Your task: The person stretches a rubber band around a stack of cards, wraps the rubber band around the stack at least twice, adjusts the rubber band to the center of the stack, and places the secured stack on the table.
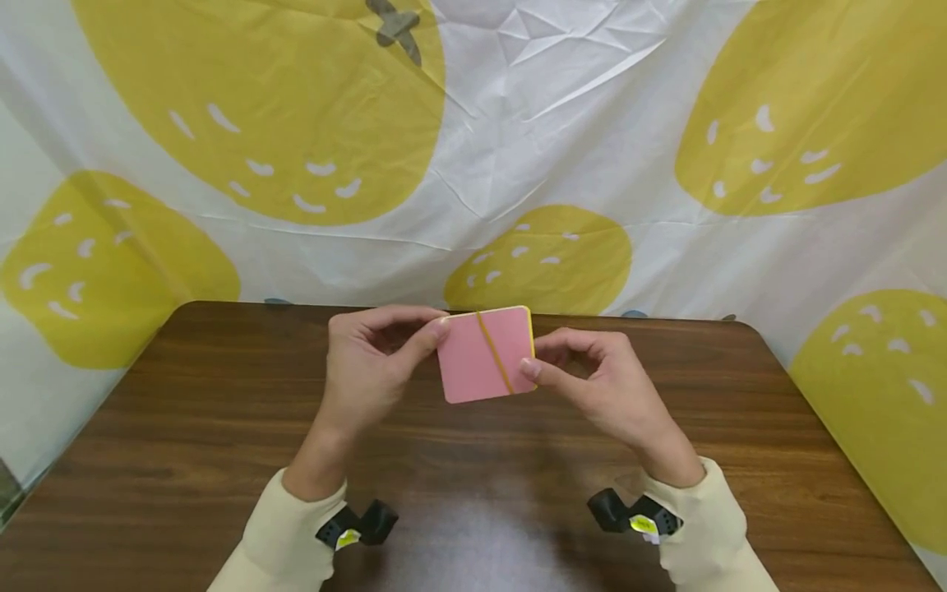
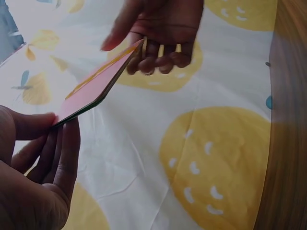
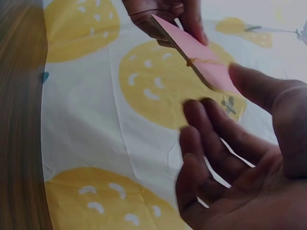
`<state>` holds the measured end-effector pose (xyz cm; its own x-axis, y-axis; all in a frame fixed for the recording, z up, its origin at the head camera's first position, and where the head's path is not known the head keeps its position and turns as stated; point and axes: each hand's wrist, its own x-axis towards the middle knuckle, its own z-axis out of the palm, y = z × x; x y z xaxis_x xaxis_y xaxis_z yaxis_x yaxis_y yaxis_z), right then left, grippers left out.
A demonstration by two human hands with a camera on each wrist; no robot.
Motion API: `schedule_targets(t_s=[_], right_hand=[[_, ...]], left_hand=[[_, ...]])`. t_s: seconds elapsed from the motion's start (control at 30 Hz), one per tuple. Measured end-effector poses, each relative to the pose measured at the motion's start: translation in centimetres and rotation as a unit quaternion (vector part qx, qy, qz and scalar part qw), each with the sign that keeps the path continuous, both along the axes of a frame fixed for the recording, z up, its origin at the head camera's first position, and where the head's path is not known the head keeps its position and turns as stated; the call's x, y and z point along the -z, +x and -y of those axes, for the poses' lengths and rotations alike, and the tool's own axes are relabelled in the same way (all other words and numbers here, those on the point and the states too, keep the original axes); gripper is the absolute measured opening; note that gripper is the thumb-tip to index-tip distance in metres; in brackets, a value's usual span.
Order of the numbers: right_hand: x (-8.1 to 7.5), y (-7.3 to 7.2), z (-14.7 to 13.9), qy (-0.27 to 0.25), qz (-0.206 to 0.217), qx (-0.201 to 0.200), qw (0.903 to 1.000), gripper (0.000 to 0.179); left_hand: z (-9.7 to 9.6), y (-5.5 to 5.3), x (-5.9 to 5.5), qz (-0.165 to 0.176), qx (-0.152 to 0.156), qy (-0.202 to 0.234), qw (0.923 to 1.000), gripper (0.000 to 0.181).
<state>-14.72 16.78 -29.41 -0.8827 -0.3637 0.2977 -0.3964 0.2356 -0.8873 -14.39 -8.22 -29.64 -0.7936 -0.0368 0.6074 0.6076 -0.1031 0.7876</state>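
Pink pad (image 1: 468, 362) — lower edge (seemingly) free

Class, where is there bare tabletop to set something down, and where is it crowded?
The table is bare between its left edge and the left hand, between the right hand and its right edge, and between the wrist cameras. It is crowded around the pink pad, between both hands.

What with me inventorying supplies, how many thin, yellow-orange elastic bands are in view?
1. The band slants across the front of the pink, round-cornered flat pad, which the bare left hand pinches. Any on its back would be hidden.
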Motion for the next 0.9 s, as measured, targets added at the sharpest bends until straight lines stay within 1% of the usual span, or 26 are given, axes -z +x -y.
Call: schedule_targets(t_s=[0.1,0.2,0.3,0.37,0.47,0.53,0.67,0.73,0.77,0.83,0.9], right_hand=[[0.09,-0.11,-0.13,0.027,0.031,-0.026,0.9988,0.009],[0.33,-0.22,0.00,0.038,0.051,-0.050,0.9968,0.009],[0.65,-0.29,0.26,0.028,0.068,-0.071,0.9948,0.009],[0.81,-0.33,0.46,0.020,0.074,-0.076,0.9942,0.009],[0.88,-0.34,0.66,0.011,0.073,-0.073,0.9945,0.008],[0.84,-0.35,0.74,0.004,0.070,-0.065,0.9955,0.009],[0.72,-0.40,0.69,-0.020,0.070,-0.037,0.9966,0.010],[0.68,-0.42,0.60,-0.035,0.071,-0.019,0.9967,0.013],[0.68,-0.44,0.55,-0.044,0.069,-0.012,0.9965,0.013],[0.65,-0.47,0.51,-0.064,0.064,-0.001,0.9958,0.015],[0.67,-0.49,0.52,-0.084,0.061,0.006,0.9946,0.016]], left_hand=[[0.12,-0.13,-0.08,0.016,0.003,0.033,0.9993,0.007],[0.15,-0.24,-0.11,0.028,0.008,0.060,0.9978,0.008],[0.15,-0.30,-0.12,0.032,0.007,0.072,0.9968,0.009],[0.15,-0.31,-0.15,0.034,0.005,0.074,0.9967,0.009],[0.12,-0.30,-0.23,0.040,0.005,0.071,0.9967,0.011],[0.12,-0.28,-0.25,0.051,0.011,0.070,0.9962,0.014],[0.19,-0.21,-0.31,0.085,0.038,0.070,0.9932,0.022],[0.29,-0.16,-0.34,0.109,0.052,0.053,0.9912,0.025],[0.34,-0.14,-0.34,0.122,0.059,0.036,0.9901,0.025],[0.41,-0.10,-0.32,0.149,0.072,-0.014,0.9862,0.024],[0.42,-0.08,-0.26,0.165,0.090,-0.070,0.9796,0.022]])
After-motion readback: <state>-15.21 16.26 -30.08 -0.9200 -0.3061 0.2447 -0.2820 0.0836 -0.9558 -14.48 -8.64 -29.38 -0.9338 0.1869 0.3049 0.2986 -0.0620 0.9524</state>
